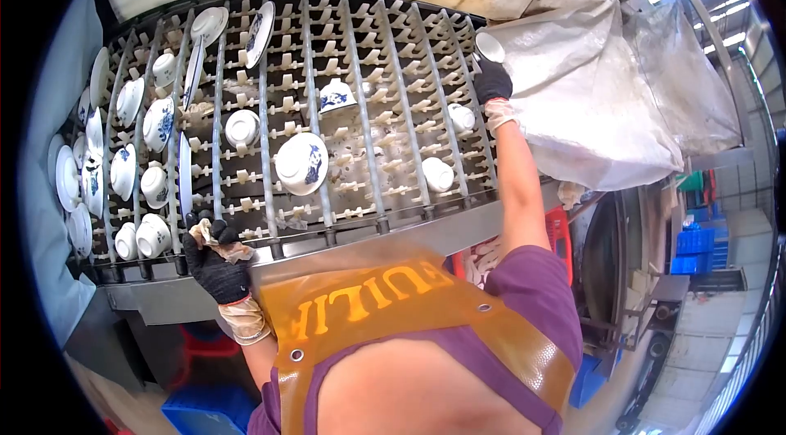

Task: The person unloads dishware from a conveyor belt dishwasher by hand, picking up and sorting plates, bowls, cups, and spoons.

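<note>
"So, where's the glossy white bowl?"

"Far right, at the rack's edge, its rim clamped by the black-gloved right hand."

"And the left hand?"

"Well apart, near left, fingers bent round a crumpled tan cloth. Blue-patterned dishes sit among pale pegs; a brown apron reads partly 'ULI'; wrinkled sheeting drapes right."

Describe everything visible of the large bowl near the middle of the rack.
The bowl is round and white, apparently glazed ceramic, with a blue pattern on the right. It looks whole and sits tilted on the pegged rack, apparently underside up. Neither the left hand nor the right hand touches it.
</note>
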Demonstrator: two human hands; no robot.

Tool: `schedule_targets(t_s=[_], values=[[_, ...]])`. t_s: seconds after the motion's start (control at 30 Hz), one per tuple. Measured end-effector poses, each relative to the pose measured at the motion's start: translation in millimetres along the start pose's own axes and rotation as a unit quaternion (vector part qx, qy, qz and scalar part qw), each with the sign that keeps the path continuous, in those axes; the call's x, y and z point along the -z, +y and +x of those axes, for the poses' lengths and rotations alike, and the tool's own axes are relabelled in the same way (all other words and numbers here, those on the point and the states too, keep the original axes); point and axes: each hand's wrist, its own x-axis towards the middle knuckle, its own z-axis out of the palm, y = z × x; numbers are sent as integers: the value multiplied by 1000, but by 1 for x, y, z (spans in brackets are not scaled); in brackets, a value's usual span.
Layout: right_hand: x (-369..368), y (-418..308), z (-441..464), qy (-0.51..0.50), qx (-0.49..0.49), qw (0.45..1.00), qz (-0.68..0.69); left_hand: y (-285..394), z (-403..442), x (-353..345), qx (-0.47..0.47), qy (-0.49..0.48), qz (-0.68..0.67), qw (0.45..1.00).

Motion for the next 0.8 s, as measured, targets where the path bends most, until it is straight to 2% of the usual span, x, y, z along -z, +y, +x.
schedule_targets(t_s=[0.07, 0.13, 0.17, 0.2, 0.3, 0.33, 0.4, 0.47, 0.53, 0.6, 0.63, 0.67, 0.73, 0.8], values=[[40, -32, 0, 27, 81, 996, 15, -13, -4, -25, 24, -31, 30, 999], [47, -46, 6, 67, 274, 959, -26, -18, -5, -32, 29, -19, 36, 999], [60, -64, 0, -13, 326, 941, -88, -19, -6, -34, 32, -10, 41, 999], [63, -75, -5, -33, 372, 914, -160, -21, -6, -36, 33, -10, 44, 998], [48, -68, 2, 22, 515, 856, -27, -26, -6, -32, 7, 28, 57, 998], [45, -63, 6, 63, 474, 877, 42, -28, -4, -32, 4, 12, 55, 998], [12, -41, 35, 114, 301, 942, 95, -31, -2, -25, -24, 39, 75, 996], [-17, -13, 59, 132, 166, 973, 88, -40, 0, -41, -13, 17, 92, 996], [-77, 31, 85, 82, 103, 991, 38, -45, 1, -42, -31, 45, 131, 990], [-82, 39, 88, -76, 17, 995, -69, -49, 0, -50, -1, 53, 162, 985], [-83, 38, 85, -116, -33, 990, -74, -56, -3, -56, -45, 125, 195, 972], [-80, 34, 83, -158, -80, 981, -80, -53, -3, -47, -33, 69, 197, 977], [-91, 48, 87, -175, -45, 977, -117, -59, -2, -39, -88, 149, 133, 976], [-98, 54, 94, -142, -46, 983, -104, -68, -1, -57, -80, 120, 186, 972]])
